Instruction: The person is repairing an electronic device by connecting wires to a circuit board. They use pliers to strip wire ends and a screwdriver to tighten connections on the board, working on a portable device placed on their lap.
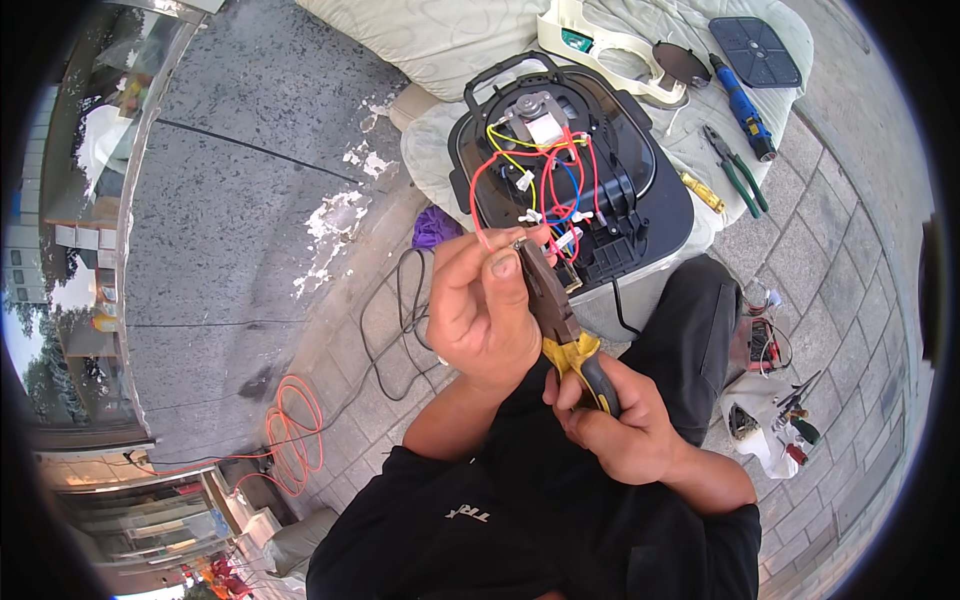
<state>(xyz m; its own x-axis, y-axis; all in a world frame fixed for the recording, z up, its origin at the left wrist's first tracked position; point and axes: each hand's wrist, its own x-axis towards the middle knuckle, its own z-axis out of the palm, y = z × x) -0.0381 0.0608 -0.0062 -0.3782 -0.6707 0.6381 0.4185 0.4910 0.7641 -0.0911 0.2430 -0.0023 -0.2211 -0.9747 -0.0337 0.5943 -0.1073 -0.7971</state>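
My left hand (485, 315) pinches a red wire (474, 195) near its end between thumb and fingers. Gripped in my right hand (625, 425) is a pair of pliers (552, 300) with yellow and black handles. Their jaws point up and reach my left fingertips at the wire's end; whether they bite on it I cannot tell. Just beyond both hands lies an opened black appliance (655, 205), its inside showing. A small motor (538, 115) sits on it among loose red, yellow and blue wires with white connectors.
The appliance rests on a pale padded cover (430, 160). To its right are a cream plastic housing (600, 45), a blue power screwdriver (742, 110), green-handled pliers (735, 170) and a yellow-handled tool (703, 192). An orange cable (295, 435) coils on the left; a tool pouch (765, 425) lies right.
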